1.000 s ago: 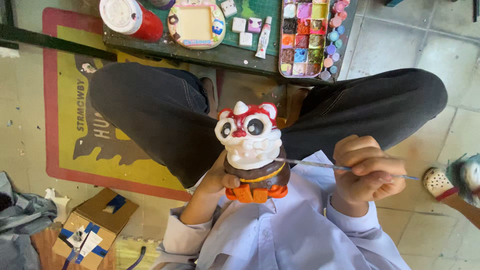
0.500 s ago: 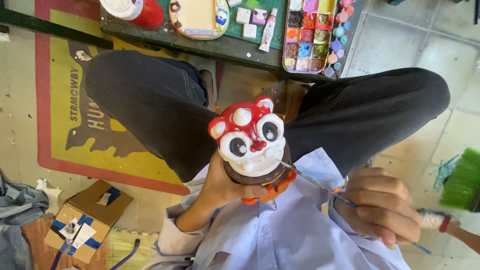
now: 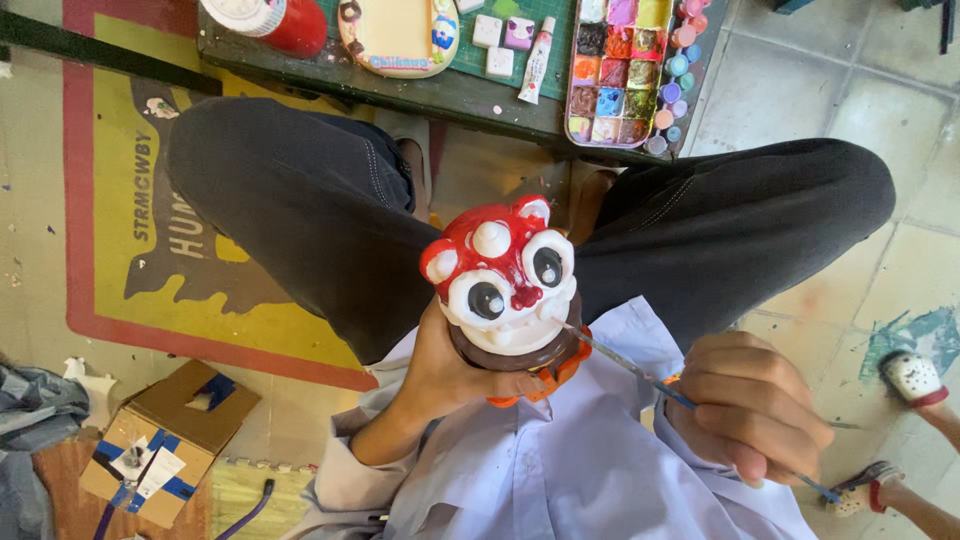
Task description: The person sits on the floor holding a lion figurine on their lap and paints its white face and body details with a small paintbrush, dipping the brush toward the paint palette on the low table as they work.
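The left hand (image 3: 440, 365) wraps the base of the figurine (image 3: 505, 275), held over the lap. The right hand (image 3: 750, 405) pinches a brush (image 3: 640, 370), its tip at the figurine's cheek. Beyond the knees sits a low table (image 3: 450, 95) with a paint palette (image 3: 625, 70), tube (image 3: 537, 60) and red cup (image 3: 275, 20); a cardboard box (image 3: 165, 440) lies left.

red cup (image 3: 275, 20): top cut by upper edge | paint tray (image 3: 625, 70): upper end out of frame | figurine (image 3: 505, 285): base hidden in left hand (image 3: 450, 370) | brush (image 3: 640, 370): middle hidden in right hand (image 3: 750, 410) | cardboard box (image 3: 165, 440): label too small to tell
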